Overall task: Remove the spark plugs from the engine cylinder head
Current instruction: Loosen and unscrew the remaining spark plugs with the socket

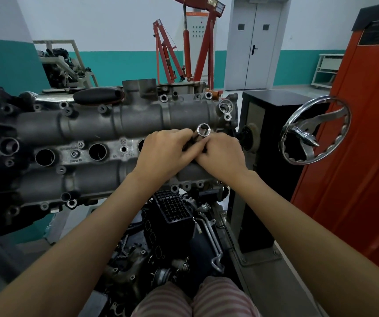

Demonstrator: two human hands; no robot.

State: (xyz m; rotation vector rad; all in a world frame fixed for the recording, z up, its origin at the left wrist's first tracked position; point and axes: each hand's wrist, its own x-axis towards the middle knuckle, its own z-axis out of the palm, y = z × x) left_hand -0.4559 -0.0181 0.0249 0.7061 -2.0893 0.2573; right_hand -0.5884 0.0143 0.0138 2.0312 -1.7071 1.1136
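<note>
A grey cast cylinder head (88, 124) lies across the left and middle of the head view, with a row of round spark plug wells (97, 152) along its centre. Over the rightmost well, my left hand (164, 152) and my right hand (220, 156) meet side by side. Both curl round a chrome spark plug socket (203, 131) whose open square-drive end sticks up above my fingers. The socket's lower part and the well beneath it are hidden by my hands. No spark plug is visible.
A chrome handwheel (314, 131) on a black engine stand (264, 143) is just right of my hands. An orange cabinet (355, 133) fills the right side. Black intake parts and pipes (174, 216) sit below the head. Red engine hoists (184, 46) stand at the back.
</note>
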